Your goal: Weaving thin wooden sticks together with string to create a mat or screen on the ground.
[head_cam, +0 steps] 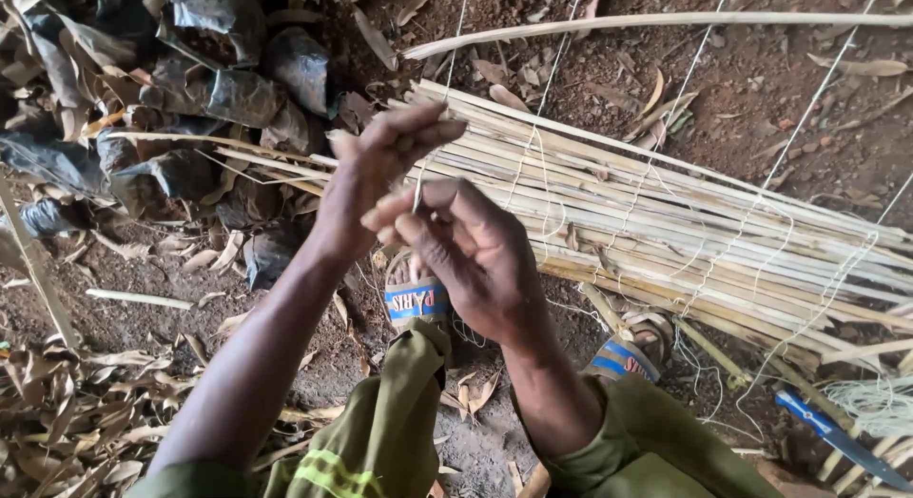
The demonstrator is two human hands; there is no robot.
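Both hands raised over bare earth, close together, above the near end of a mat of split cane strips (666,222). Left hand (376,170) held with palm half open, fingers (418,127) extended and slightly spread toward the upper right, thumb side turned to the other hand; not clamped on anything that can be made out. Right hand (466,246) just below and touching the left, fingers (428,198) curled shut, pinching a thin white string (449,75) between thumb and forefinger. String running taut from the pinch straight up past the mat's left end and out of view at the top. More white strings (709,60) stretched in parallel across the mat, looped around the strips and trailing loose near the lower right. Mat lying flat on the ground, slanting from upper left to lower right, strips side by side. One long loose cane (656,22) lying apart beyond the mat. Two sandalled feet (418,298) with blue straps planted just beside the mat's near edge, olive green trousers (399,422) below. Blue-handled blade (823,427) on the ground at lower right, near a bundle of pale fibre (875,403). Black plastic bags (238,79) heaped at upper left among dry leaves (57,393).
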